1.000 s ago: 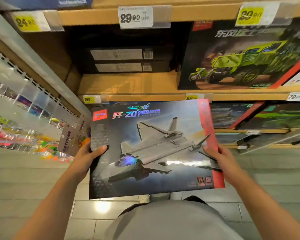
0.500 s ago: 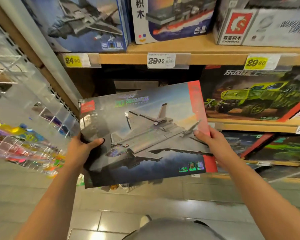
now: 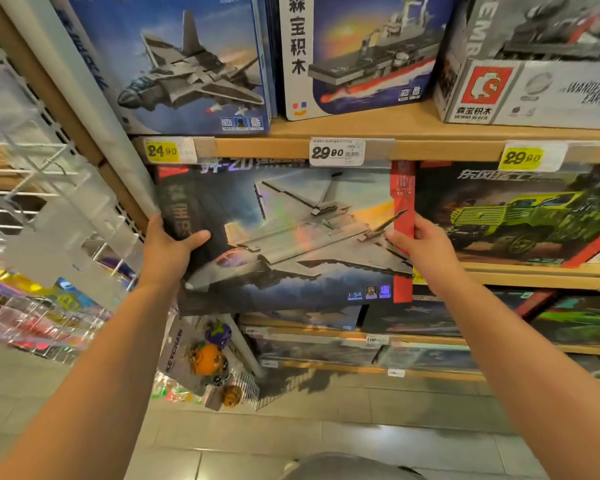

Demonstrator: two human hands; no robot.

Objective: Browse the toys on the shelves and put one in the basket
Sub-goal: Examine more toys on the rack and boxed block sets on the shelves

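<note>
Hands on both ends of the jet box [image 3: 291,237]: I see my left hand [image 3: 167,251] gripping its dark left edge, thumb across the front and fingers hidden behind, while my right hand [image 3: 426,244] pinches the red strip on the right edge, thumb lying on the printed face. The box stands nearly upright, face toward me, its top tucked under the wooden shelf edge [image 3: 264,147] that carries the price tags, in the bay just left of the green truck box [image 3: 520,216]. Its lower edge hangs in front of the shelf below; I cannot tell whether it rests on anything. Both arms reach forward and up, well apart, forearms bare. Above sit another plane box [image 3: 187,64] and a ship box [image 3: 364,53]. A keychain pack [image 3: 201,355] hangs below the left hand.
</note>
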